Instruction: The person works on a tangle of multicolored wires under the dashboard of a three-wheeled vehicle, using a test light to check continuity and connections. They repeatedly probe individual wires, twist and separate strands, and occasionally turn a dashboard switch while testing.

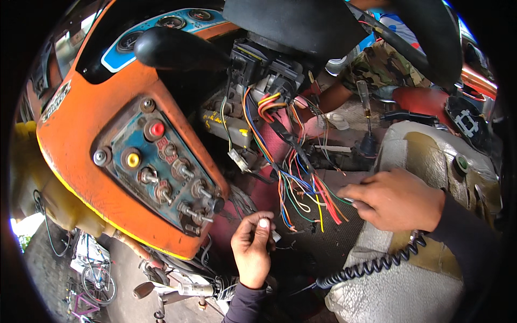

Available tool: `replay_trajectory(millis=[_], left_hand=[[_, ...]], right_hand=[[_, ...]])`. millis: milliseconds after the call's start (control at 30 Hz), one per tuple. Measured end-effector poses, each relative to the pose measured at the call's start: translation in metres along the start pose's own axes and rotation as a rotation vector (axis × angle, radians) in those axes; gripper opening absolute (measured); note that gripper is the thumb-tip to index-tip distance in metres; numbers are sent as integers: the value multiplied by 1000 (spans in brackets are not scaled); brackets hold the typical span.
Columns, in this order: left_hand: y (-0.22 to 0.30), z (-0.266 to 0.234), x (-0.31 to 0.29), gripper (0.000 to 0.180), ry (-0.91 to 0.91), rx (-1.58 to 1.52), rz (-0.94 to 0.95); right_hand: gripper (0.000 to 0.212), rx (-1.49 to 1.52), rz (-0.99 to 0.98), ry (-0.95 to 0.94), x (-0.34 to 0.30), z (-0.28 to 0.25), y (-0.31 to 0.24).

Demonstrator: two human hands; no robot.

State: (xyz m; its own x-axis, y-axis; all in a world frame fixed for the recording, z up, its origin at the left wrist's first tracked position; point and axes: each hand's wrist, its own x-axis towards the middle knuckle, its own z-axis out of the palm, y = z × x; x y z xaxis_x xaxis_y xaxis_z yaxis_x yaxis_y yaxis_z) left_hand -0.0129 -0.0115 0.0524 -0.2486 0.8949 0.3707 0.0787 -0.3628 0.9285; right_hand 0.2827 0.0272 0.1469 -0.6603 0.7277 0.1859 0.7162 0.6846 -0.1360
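A loose bundle of coloured wires hangs with bare ends below an opened steering column. On its right side my right hand is closed, with a thin green wire running to its fingertips. A black coiled cord reaches the heel of this hand; whatever lies in the palm is hidden. Lower and to the left of the wires, my left hand is closed in a pinch. A small pale piece shows beside its fingers, too small to name. A white plug connector dangles from wires above it.
An orange console with switches and buttons stands left. The black steering wheel is overhead. A worn, silvery-covered seat is at right. A screwdriver stands upright beyond the wires. Another person's camouflage-clad leg is at the far side.
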Motion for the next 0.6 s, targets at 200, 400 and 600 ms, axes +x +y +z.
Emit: replay_trajectory(millis=[200, 400, 600], left_hand=[[2, -7, 9, 28, 106, -62, -39], [14, -12, 24, 28, 111, -49, -97], [24, 13, 50, 44, 54, -183, 43]], right_hand=[[30, -47, 139, 70, -8, -3, 39], [30, -168, 203, 206, -20, -3, 92], [30, -195, 210, 275, -26, -3, 123]])
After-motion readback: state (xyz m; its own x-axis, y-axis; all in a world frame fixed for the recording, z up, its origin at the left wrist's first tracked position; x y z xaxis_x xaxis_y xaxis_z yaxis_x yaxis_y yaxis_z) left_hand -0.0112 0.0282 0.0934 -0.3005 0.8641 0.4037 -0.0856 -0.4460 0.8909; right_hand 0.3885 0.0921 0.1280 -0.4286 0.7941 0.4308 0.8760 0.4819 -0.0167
